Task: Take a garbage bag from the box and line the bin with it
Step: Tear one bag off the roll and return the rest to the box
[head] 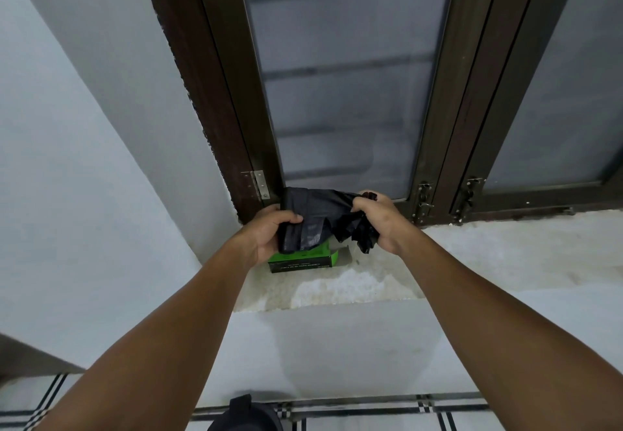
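A green and black box (303, 259) lies on the window sill (472, 255) with an end flap open to the right. Just above it my left hand (269, 233) grips a roll of black garbage bags (301, 231). A black garbage bag (340, 213) stretches from the roll to my right hand (377, 220), which holds its crumpled end. A dark round object, possibly the bin (246, 413), shows at the bottom edge on the floor; most of it is cut off.
A brown-framed window (340, 76) with frosted glass stands right behind the hands, with metal latches (424, 203) at its lower right. White walls lie to the left and below the sill. The floor has white tiles with black lines (371, 413).
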A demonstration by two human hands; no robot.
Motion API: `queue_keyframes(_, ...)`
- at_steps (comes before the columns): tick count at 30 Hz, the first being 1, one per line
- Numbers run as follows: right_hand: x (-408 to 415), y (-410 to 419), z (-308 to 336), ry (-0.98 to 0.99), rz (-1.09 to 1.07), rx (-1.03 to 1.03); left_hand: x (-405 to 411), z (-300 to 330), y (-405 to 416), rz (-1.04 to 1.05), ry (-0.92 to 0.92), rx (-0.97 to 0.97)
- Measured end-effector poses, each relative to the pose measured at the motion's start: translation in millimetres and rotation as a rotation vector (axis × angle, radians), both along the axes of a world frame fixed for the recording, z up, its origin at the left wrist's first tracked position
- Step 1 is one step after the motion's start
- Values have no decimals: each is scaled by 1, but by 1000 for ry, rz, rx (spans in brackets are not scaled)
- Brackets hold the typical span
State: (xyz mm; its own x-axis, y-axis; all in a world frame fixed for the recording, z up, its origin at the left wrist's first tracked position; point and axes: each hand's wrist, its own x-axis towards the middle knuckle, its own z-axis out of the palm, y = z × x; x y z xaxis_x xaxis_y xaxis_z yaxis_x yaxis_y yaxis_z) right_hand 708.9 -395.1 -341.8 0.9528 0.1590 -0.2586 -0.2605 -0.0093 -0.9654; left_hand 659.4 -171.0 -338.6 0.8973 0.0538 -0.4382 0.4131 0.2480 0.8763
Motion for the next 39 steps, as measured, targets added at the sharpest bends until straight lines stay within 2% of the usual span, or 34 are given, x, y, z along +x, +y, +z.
queue_keyframes(8, -1, -3, 1, 38, 14, -28, 6, -7, 5, 183, -30, 71)
queue_keyframes(11, 0, -2, 0, 115, 12, -4, 6, -7, 4, 186, -39, 87)
queue_keyframes(18, -6, -2, 9, 39, 19, -4, 4, -6, 3, 146, -27, 74)
queue_keyframes(24, -7, -7, 9, -85, 56, -114, 4, -7, 2, 134, -12, 78)
queue_keyframes(30, -5, -7, 3, -78, 107, -311, 1, -3, 1, 107, 25, 58)
queue_keyframes(39, -6, -2, 9, -23, -80, -82, -2, -4, -6, 78, -37, 62)
